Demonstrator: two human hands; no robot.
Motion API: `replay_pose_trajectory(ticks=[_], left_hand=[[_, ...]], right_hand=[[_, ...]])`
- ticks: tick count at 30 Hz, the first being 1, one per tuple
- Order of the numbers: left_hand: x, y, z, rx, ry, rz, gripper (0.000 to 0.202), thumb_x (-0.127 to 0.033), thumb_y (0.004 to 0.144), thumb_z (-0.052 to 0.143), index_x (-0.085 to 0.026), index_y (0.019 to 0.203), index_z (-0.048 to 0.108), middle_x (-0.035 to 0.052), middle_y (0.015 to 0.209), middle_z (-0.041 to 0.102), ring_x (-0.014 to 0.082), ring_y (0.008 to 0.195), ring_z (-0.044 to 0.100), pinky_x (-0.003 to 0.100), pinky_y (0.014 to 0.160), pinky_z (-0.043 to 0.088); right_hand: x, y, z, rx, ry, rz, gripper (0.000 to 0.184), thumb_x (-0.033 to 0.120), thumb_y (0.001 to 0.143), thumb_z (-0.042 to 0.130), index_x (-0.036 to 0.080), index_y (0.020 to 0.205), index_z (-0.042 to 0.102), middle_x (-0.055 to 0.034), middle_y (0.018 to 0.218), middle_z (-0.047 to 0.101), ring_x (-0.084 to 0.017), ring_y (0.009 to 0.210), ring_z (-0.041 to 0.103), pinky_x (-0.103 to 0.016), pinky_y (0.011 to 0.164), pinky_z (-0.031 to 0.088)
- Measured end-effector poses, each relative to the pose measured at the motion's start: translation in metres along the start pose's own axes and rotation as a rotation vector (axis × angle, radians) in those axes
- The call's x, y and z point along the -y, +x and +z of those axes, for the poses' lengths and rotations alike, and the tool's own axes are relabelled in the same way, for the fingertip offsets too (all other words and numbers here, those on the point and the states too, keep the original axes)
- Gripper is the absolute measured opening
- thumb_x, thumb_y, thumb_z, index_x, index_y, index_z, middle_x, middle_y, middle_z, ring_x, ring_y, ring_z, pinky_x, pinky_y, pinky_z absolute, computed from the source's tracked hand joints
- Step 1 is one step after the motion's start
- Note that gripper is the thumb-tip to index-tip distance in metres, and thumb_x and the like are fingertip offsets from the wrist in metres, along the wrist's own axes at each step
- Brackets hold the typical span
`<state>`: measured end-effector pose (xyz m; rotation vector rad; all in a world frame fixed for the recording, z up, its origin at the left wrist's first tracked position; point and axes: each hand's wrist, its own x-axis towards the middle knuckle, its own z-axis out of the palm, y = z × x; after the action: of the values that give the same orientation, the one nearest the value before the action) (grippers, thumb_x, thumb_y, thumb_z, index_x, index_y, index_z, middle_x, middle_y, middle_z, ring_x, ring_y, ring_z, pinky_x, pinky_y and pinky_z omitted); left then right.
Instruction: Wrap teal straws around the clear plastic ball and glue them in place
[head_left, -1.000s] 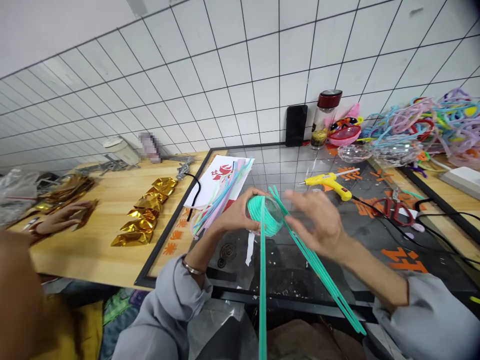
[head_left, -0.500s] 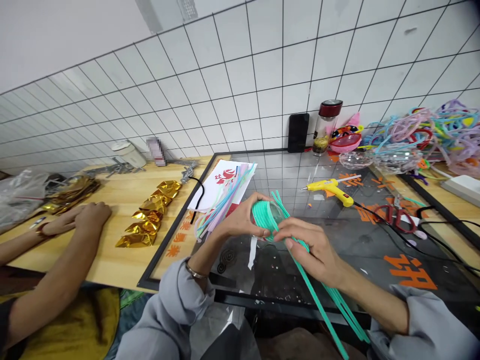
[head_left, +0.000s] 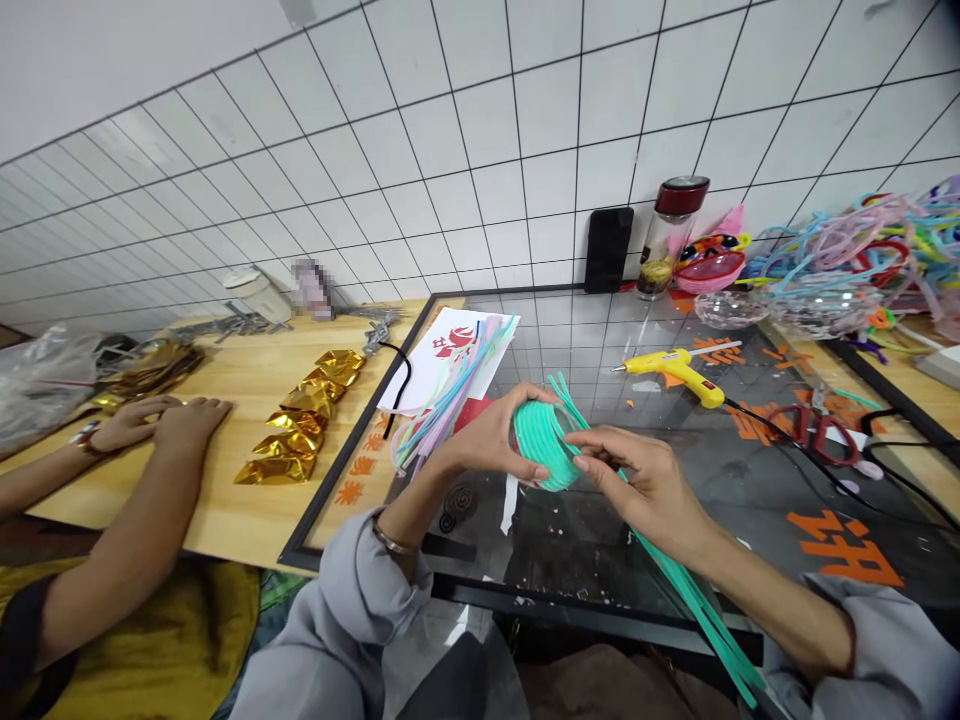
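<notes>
My left hand (head_left: pixel 487 435) curls around a clear round form covered with rows of green pipe cleaner (head_left: pixel 541 450), thumb along its lower side. At its right edge, my right hand (head_left: pixel 649 485) has thumb and fingers closed on a green pipe cleaner against the form. A bundle of loose green pipe cleaners (head_left: pixel 701 610) runs under the right hand, its upper ends poking out behind the form and its long ends trailing toward my lap. Just past my left hand lie pastel pipe cleaners (head_left: pixel 442 410) on a white sheet (head_left: pixel 421 372) with red shapes.
A yellow glue gun (head_left: pixel 679 368) and red-handled scissors (head_left: pixel 817 430) lie to the right. By the wall stand a phone (head_left: pixel 608 250) and a tea bottle (head_left: pixel 670 240), near tangled pipe cleaners (head_left: pixel 862 255). Gold foil pieces (head_left: pixel 304 420) and another person's hands (head_left: pixel 176 420) are left.
My hands have tilted the form, so more of its green rows face me. The right hand has shifted slightly right, and the trailing strands have drawn together. The view has moved slightly too.
</notes>
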<state>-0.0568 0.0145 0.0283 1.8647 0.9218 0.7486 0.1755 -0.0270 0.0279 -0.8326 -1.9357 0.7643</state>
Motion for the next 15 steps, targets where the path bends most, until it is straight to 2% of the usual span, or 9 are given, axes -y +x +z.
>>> replay_pose_trajectory(ticks=[6,15], left_hand=[[0.0024,-0.0007,-0.0002,0.024,-0.014,0.022,0.08,-0.042,0.054,0.092,-0.022,0.12,0.052,0.0124,0.134,0.057,0.0369,0.133,0.051,0.052,0.112,0.038],[0.0064,-0.0011,-0.0006,0.048,-0.021,0.03,0.082,-0.042,0.053,0.092,-0.023,0.122,0.051,0.0121,0.133,0.058,0.0364,0.129,0.053,0.053,0.11,0.04]], right_hand=[[-0.0016,0.0006,-0.0003,0.005,-0.011,-0.026,0.019,0.017,0.093,0.058,0.016,0.104,0.073,0.0001,0.074,0.062,-0.011,0.065,0.059,-0.021,0.058,0.046],[-0.002,0.0016,-0.0012,0.026,-0.017,-0.086,0.019,0.013,0.093,0.057,0.016,0.105,0.072,-0.0016,0.082,0.065,-0.01,0.071,0.06,-0.022,0.064,0.048]])
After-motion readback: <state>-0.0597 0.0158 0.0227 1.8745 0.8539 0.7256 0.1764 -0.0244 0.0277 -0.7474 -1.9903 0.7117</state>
